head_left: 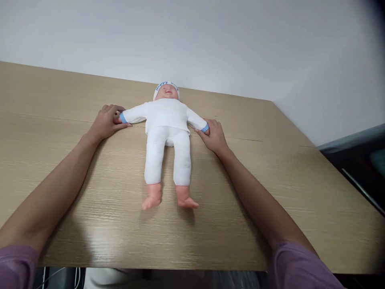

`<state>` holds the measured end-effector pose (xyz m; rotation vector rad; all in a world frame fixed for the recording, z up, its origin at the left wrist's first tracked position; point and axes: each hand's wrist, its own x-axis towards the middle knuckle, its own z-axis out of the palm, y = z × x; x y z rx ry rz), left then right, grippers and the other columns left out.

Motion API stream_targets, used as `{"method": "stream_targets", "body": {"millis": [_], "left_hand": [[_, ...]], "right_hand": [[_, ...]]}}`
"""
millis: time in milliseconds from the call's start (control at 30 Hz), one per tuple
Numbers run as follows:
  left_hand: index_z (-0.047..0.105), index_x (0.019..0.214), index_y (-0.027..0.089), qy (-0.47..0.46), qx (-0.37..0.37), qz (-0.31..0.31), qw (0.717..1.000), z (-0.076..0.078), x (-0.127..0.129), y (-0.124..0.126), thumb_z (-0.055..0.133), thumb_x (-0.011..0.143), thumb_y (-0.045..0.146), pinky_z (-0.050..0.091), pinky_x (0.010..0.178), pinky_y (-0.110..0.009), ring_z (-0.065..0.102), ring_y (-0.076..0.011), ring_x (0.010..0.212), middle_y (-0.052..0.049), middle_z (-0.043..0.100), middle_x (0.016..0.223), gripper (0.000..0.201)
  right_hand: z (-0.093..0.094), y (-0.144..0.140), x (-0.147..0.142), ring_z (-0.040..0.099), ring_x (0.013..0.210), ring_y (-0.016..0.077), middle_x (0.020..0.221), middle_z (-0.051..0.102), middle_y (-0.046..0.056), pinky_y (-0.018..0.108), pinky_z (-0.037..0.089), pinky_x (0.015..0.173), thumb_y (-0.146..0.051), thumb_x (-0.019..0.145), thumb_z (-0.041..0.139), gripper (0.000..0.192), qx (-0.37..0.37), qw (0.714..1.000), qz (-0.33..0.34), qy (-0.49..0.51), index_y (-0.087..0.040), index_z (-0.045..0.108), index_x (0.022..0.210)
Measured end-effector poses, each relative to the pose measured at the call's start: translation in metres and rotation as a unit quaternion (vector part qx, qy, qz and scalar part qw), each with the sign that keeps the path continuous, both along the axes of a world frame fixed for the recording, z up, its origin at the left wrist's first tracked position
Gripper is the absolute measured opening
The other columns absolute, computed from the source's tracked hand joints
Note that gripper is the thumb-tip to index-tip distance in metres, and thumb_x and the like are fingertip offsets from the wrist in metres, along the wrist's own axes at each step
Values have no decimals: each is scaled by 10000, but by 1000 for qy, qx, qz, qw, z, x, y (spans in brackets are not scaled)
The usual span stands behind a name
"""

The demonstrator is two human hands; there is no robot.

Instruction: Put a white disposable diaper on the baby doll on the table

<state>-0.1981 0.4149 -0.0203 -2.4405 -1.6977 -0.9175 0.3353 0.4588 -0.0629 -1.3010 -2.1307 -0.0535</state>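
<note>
A baby doll (167, 116) lies on its back on the wooden table, its arms stretched out sideways and its legs towards me. It wears a white top, white trousers (154, 154) and a white cap (164, 84) with blue lettering; the sleeves end in blue cuffs. My left hand (107, 121) is closed round the doll's hand at the left, thumb below and fingers above the cuff. On the other side, my right hand (215, 135) grips the doll's other hand by the cuff. The doll's bare feet (152, 196) point towards the near edge.
The light wooden table (114, 237) runs up to a pale wall (192, 44) behind the doll's head. A dark object (361, 160) stands beyond the table's right edge. Below the near edge, white cables (77, 277) and a pale surface show.
</note>
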Motion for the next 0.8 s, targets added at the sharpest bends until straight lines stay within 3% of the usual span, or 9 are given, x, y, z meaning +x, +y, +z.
{"method": "stream_targets", "body": {"millis": [267,500,700,800], "left_hand": [[682,1400,238,-21,-25,28,999,0,10,-5,713,911,855,451,1193,-537,612,-389,1342,-168,730,1459,788],[615,1486,236,-24,11,93,995,0,29,-34,756,874,776,427,1195,-581,523,-461,1455,-210,631,1577,829],[541,1557,191,-46,26,116,992,-6,50,-77,722,928,646,372,1245,-673,429,-511,1534,-270,501,1680,797],[517,1566,182,-62,19,116,991,1,68,-101,696,959,607,353,1270,-686,420,-494,1545,-273,496,1669,762]], "right_hand": [[-4,-5,-10,585,1355,432,1503,684,233,609,503,1179,-584,1044,613,708,-22,999,-36,-13,-161,571,1610],[-7,-30,-22,478,1518,441,1644,561,279,634,453,1272,-537,1024,623,795,-19,994,-104,18,-110,493,1682],[-8,-81,-36,432,1573,448,1681,495,324,698,377,1320,-400,1022,580,749,-21,981,-185,61,-77,454,1686],[-1,-121,-47,430,1579,456,1691,487,343,718,358,1330,-346,1008,594,762,-40,978,-189,79,-57,436,1694]]}}
